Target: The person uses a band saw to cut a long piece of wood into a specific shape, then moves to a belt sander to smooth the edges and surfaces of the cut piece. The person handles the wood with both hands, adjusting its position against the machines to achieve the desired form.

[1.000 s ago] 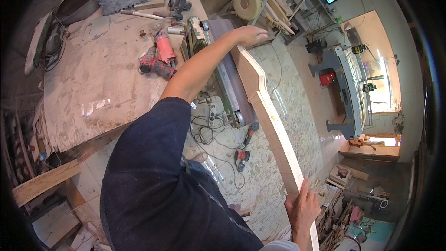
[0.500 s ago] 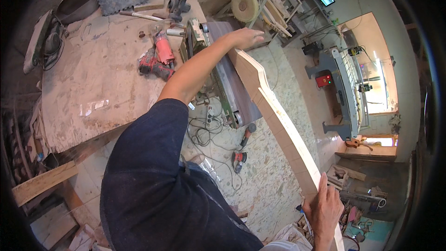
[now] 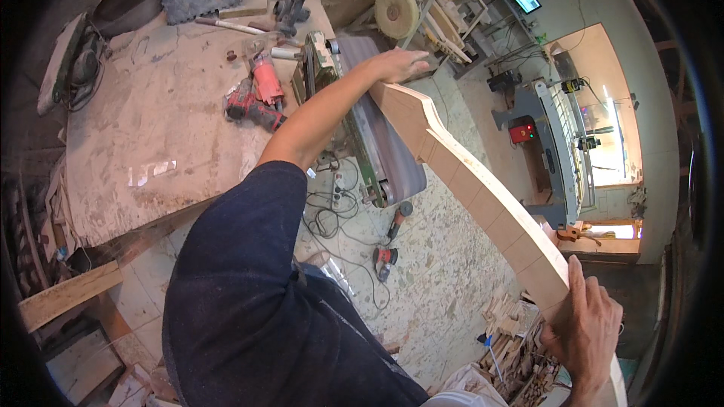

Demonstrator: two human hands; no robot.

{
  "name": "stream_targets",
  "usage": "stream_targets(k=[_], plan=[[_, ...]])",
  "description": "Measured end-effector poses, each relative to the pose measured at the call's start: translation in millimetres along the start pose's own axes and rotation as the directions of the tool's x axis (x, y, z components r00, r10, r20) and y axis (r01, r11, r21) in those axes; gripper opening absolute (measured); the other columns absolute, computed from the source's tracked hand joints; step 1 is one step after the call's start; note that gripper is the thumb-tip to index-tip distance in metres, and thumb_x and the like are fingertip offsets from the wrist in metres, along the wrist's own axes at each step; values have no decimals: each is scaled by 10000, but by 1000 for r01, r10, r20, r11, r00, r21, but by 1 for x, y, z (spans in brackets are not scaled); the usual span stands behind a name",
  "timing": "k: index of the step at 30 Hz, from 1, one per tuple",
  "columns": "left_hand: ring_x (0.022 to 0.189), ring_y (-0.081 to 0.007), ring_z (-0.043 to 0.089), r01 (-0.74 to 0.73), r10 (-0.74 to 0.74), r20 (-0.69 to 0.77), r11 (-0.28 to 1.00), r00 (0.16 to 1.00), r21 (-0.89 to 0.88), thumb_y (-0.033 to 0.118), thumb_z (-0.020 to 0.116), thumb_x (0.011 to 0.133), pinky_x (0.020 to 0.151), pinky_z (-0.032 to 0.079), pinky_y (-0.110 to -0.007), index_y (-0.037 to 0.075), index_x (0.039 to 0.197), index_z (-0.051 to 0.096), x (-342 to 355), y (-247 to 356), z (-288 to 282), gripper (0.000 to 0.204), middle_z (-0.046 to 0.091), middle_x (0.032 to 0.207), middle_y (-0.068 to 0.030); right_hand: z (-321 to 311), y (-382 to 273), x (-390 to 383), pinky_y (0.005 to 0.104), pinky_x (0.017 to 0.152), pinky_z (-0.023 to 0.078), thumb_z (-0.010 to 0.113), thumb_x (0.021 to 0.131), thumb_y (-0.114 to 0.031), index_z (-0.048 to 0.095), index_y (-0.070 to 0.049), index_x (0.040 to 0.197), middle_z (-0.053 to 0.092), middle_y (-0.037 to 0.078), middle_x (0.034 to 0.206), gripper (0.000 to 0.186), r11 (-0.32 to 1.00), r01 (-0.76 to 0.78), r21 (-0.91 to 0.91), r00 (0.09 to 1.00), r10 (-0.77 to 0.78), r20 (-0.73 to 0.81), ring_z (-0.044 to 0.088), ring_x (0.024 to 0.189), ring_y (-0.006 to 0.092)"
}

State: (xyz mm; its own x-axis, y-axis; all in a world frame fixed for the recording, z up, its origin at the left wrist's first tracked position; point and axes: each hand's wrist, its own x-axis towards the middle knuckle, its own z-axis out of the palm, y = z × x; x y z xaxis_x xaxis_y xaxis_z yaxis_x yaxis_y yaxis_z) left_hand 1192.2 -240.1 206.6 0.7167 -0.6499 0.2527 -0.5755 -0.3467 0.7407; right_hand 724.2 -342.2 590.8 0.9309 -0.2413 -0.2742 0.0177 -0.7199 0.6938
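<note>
A long, curved, pale wooden piece (image 3: 494, 207) slants across the view, with pencil lines across its face. Its far end lies against the grey-brown belt of a belt sander (image 3: 369, 124). My left hand (image 3: 401, 65) rests on that end with fingers stretched out flat; its underside is hidden. At the near end, lower right, my right hand (image 3: 588, 324) is closed around the wood, with the index finger laid along its edge. The belt looks smeared, as if running.
A dusty workbench (image 3: 151, 128) on the left carries a red-and-black power tool (image 3: 253, 109). Cables and a small red-and-black sander (image 3: 385, 262) lie on the floor below the belt. Wood offcuts (image 3: 516, 339) are heaped at lower right. A grey machine frame (image 3: 550, 151) stands beyond.
The near end of the wooden piece has swung to the right and slightly up, along with my right hand. My left hand has stayed almost in place at the sander.
</note>
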Motion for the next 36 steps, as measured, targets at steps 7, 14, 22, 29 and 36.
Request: stream_targets(k=[7,14,22,29,36], plan=[[1451,-352,442,-39,39,-27,999,999,13,558,343,1087,1273,148,-581,110,1598,349,6,-15,6,680,448,1591,-160,-35,20,15,434,909,447,787,443,-94,392,-71,1541,591,123,1051,1167,998,-26,-63,999,27,19,614,1011,325],[1486,-344,394,-55,58,-73,998,996,43,538,338,1094,1273,73,-596,82,1599,334,5,-16,9,681,466,1567,-197,-61,38,27,434,1019,427,749,355,-60,502,-74,1458,654,135,1137,1130,991,-51,-123,996,41,-80,620,1079,333],[1514,-340,348,-51,56,-113,998,992,47,534,346,1095,1271,60,-597,87,1608,313,3,-26,6,681,467,1560,-213,-79,42,43,430,965,446,685,330,-63,577,-41,1323,695,190,1007,999,988,2,-153,970,-39,-241,650,997,350],[1500,-354,369,-22,26,-110,999,994,36,533,350,1091,1269,67,-604,100,1617,293,-1,-27,-2,684,455,1580,-182,-103,43,51,460,989,475,697,317,-54,573,-43,1313,675,205,1091,1004,995,11,-104,980,-32,-196,619,1078,386],[1468,-371,418,-56,57,-126,998,990,18,557,354,1082,1264,64,-619,103,1625,270,4,-39,6,713,461,1575,-190,-86,66,41,499,1097,442,627,538,-138,512,-28,1440,596,207,1337,916,996,91,-3,869,-81,-489,524,1298,388]])
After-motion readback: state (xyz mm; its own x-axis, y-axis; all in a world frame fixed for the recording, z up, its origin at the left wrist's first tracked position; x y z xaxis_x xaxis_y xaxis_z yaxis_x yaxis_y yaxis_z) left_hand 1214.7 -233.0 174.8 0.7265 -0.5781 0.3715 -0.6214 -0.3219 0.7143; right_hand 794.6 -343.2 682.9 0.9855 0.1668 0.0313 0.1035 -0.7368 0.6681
